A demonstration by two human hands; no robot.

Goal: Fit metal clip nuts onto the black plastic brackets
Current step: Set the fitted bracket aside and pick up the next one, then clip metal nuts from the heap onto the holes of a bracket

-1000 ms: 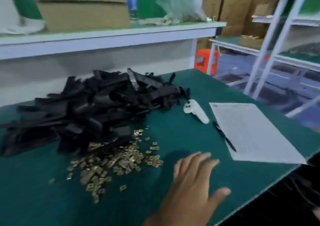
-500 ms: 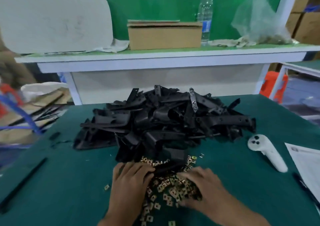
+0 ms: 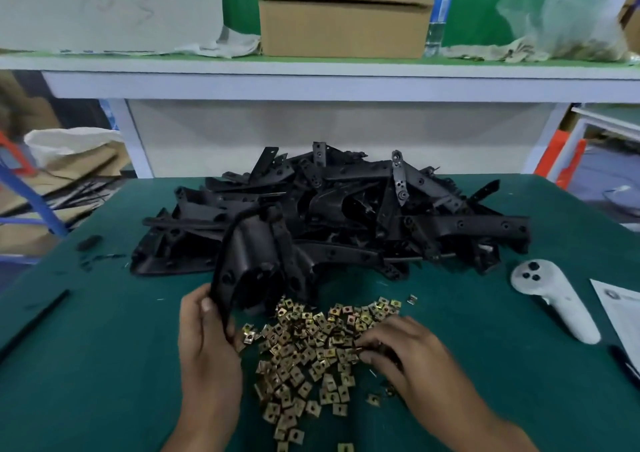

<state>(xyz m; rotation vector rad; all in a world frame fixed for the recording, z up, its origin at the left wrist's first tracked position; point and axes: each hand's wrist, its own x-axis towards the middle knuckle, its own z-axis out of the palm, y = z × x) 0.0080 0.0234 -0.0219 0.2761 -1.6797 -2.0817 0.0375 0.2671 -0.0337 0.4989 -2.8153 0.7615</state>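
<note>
A big heap of black plastic brackets (image 3: 363, 209) lies on the green table (image 3: 104, 365). In front of it spreads a scatter of several brass-coloured metal clip nuts (image 3: 311, 347). My left hand (image 3: 207, 341) grips one black bracket (image 3: 249, 261) by its near edge and holds it tilted up above the nuts. My right hand (image 3: 405, 351) rests on the right side of the nut scatter, its fingertips pinching at a clip nut (image 3: 358, 347) there.
A white handheld controller (image 3: 554, 299) lies to the right, beside a printed sheet (image 3: 620, 309) and a pen (image 3: 623, 365). A black strip (image 3: 34, 320) lies at the left. Behind, a shelf carries a cardboard box (image 3: 343, 22), a bottle (image 3: 436, 12) and a plastic bag (image 3: 568, 15).
The view swung left onto the pile. Both hands came to the nuts; my left hand has lifted a bracket out of the heap, my right has shifted right across the nuts.
</note>
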